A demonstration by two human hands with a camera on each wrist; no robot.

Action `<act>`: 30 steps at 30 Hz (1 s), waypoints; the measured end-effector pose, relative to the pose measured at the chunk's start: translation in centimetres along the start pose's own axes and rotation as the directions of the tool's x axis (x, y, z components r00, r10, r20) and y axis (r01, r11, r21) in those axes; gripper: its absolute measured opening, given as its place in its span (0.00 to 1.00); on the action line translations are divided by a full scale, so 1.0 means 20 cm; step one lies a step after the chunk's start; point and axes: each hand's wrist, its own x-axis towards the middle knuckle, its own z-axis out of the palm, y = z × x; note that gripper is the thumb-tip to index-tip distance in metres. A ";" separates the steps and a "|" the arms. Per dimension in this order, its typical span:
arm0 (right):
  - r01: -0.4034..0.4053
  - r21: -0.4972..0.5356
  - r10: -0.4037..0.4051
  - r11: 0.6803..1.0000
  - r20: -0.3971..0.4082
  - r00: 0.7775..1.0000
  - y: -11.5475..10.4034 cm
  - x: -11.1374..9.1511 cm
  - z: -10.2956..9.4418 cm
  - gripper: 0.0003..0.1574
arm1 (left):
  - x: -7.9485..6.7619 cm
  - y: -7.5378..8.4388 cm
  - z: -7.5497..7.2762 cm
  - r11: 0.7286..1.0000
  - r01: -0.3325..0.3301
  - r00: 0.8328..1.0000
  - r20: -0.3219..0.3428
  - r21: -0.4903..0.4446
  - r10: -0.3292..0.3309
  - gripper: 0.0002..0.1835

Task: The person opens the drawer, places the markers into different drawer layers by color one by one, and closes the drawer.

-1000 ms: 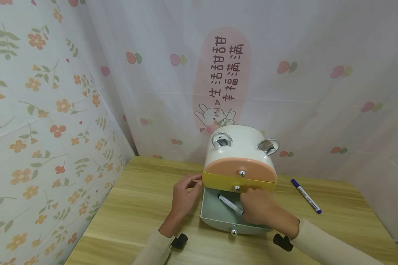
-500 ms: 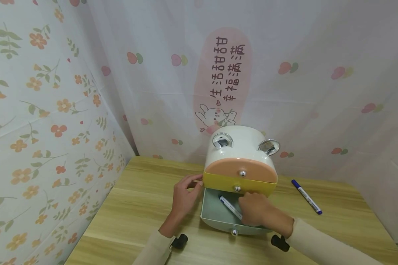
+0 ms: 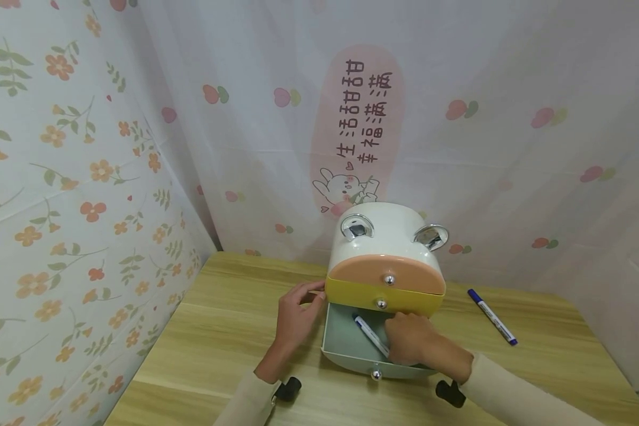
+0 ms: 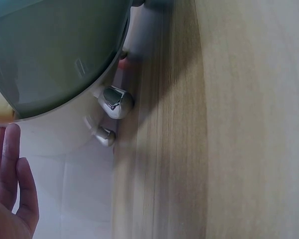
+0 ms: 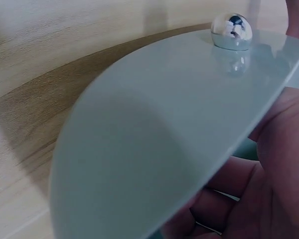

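Observation:
A white rounded desktop drawer cabinet (image 3: pixel 383 228) has an orange top drawer (image 3: pixel 404 272), a yellow middle drawer (image 3: pixel 346 290) and a pale green bottom drawer (image 3: pixel 341 340) pulled out. Inside the green drawer, my right hand (image 3: pixel 412 340) curls at the near end of a white marker (image 3: pixel 371 336) with a dark tip; the fingertips are hidden from above. In the right wrist view, that hand (image 5: pixel 269 174) reaches behind the drawer front (image 5: pixel 139 124). My left hand (image 3: pixel 296 316) steadies the cabinet's left side with nearly straight fingers, also seen as the left hand (image 4: pixel 10 184) in its wrist view.
A blue-capped marker (image 3: pixel 492 316) lies on the wooden table (image 3: pixel 218 331), right of the cabinet. Silver knobs stick out from the drawer fronts, including the green drawer's knob (image 3: pixel 376 374). A patterned curtain (image 3: pixel 266 148) hangs right behind the table.
My right hand has shifted slightly left and down in the green drawer, and the marker there has swung to a steeper angle. The left hand stays on the cabinet's side.

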 end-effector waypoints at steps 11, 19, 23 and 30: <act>0.069 0.197 -0.060 0.978 -0.053 0.997 0.16 -0.05 -0.05 0.16 | -0.01 0.00 0.00 1.000 0.024 1.000 0.012 0.007 -0.025 0.13; 0.210 0.331 -0.177 0.920 -0.127 0.976 0.33 -0.13 -0.10 0.08 | -0.01 0.00 0.00 1.000 0.028 1.000 0.013 -0.004 -0.028 0.13; 0.229 0.385 -0.185 0.894 -0.149 0.971 0.42 -0.18 -0.08 0.05 | -0.01 0.00 0.00 1.000 0.027 1.000 0.014 -0.007 -0.027 0.13; 0.260 0.410 -0.160 0.874 -0.262 0.952 0.57 -0.25 -0.06 0.05 | -0.01 -0.01 0.01 0.999 0.032 0.999 0.012 0.001 -0.032 0.12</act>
